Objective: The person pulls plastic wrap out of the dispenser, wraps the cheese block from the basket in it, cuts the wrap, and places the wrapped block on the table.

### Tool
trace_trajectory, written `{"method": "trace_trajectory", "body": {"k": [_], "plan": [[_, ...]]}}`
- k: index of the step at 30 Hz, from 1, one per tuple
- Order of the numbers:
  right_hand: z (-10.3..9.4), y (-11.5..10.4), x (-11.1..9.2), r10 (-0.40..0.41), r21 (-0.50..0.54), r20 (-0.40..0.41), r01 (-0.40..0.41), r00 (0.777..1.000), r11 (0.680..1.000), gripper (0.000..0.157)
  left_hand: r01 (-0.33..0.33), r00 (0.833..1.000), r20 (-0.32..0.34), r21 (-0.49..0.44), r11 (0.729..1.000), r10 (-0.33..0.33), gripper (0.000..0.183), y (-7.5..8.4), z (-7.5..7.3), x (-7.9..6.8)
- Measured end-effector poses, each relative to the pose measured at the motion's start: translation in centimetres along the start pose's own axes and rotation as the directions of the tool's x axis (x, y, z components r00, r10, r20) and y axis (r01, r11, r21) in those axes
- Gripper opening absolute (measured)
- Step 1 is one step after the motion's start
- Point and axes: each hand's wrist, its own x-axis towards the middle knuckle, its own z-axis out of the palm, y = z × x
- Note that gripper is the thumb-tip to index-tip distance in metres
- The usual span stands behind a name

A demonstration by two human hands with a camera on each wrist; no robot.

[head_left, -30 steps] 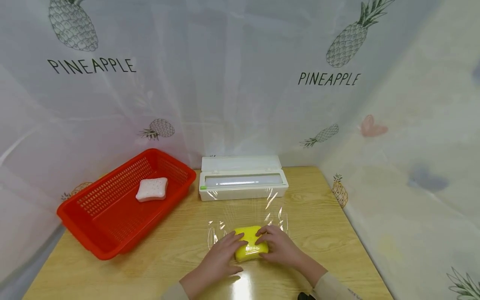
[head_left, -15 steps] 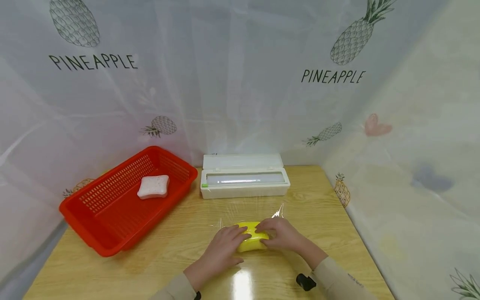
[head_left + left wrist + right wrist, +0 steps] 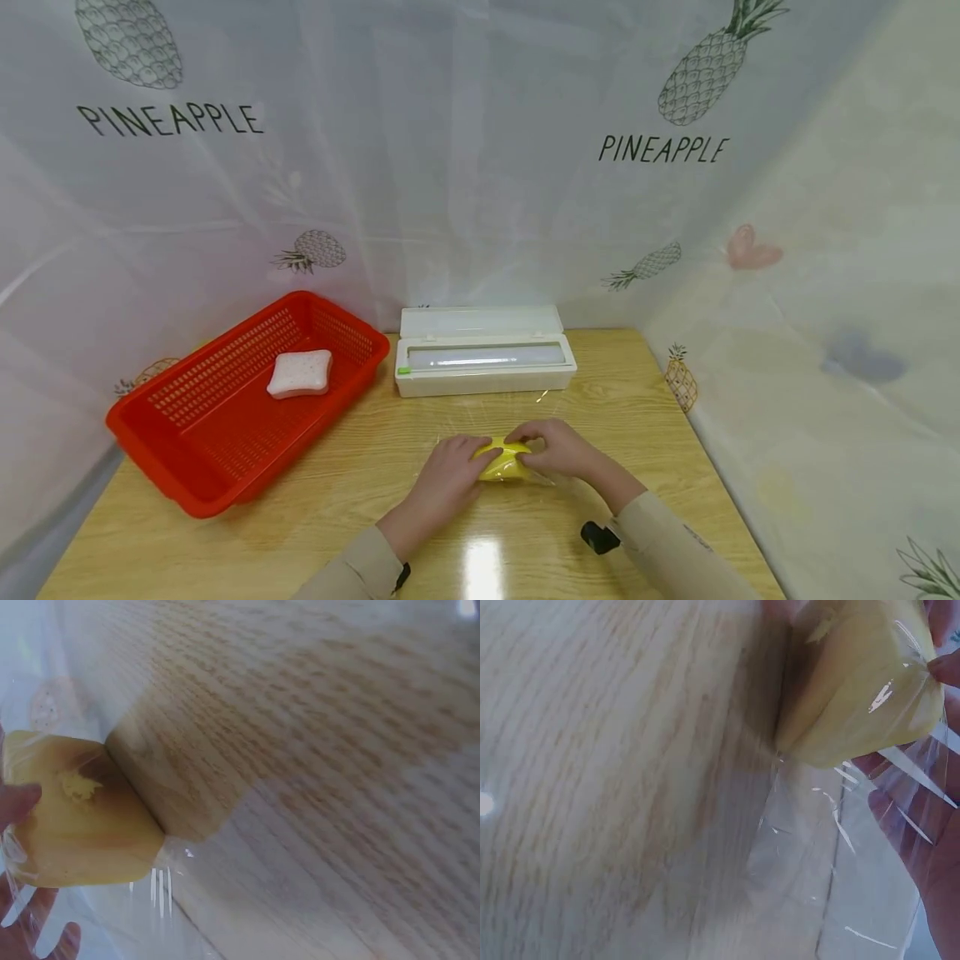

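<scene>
A yellow sponge (image 3: 504,469), with clear cling film (image 3: 799,847) over it, is between both hands on the near middle of the table. My left hand (image 3: 448,473) grips its left end; in the left wrist view the thumb lies on the sponge (image 3: 90,840) and fingers show below it. The right hand (image 3: 564,452) holds the other end, fingertips pressing film against the yellow side. In the right wrist view, the film stretches in shiny creases across that palm and hangs loose below the sponge (image 3: 855,705).
Behind the sponge stands a white cling film box (image 3: 486,383), lid up, with the roll (image 3: 487,357) inside. At the left, a red plastic basket (image 3: 225,492) holds a whitish sponge (image 3: 300,372). A pineapple-print curtain (image 3: 450,192) hangs along the table's back and right.
Both hands have moved slightly toward the box with the sponge, which shows a narrower yellow face now. The film has drawn in around it, and its edges spread less widely.
</scene>
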Motion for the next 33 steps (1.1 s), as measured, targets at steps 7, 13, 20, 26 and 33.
{"method": "trace_trajectory", "body": {"k": [7,13,20,26,33], "plan": [[-0.7,-0.9,-0.7,-0.088,-0.116,-0.185,0.067,0.979,0.991,0.040,0.028,1.000,0.000,-0.001,1.000,-0.028,0.045,-0.6,-0.1,1.0],[-0.7,-1.4,-1.2,-0.146,-0.288,-0.204,0.083,0.968,0.954,0.054,0.089,0.993,0.082,-0.059,0.994,-0.084,0.043,-1.3,-0.2,2.3],[-1.0,0.2,-1.7,-0.057,-0.280,-0.072,0.035,0.996,0.959,0.057,0.137,0.984,0.139,-0.158,0.978,-0.116,0.045,-1.9,-0.6,2.8],[-2.6,1.6,-3.1,0.034,-0.152,-0.096,-0.048,0.995,0.987,0.050,0.166,0.974,0.180,-0.168,0.972,-0.136,0.048,-2.4,-0.7,3.5],[-3.0,4.4,-5.1,0.155,0.092,-0.116,-0.144,0.981,0.985,0.050,0.214,0.958,0.233,-0.205,0.955,-0.165,0.045,-2.9,-0.7,4.0]]}}
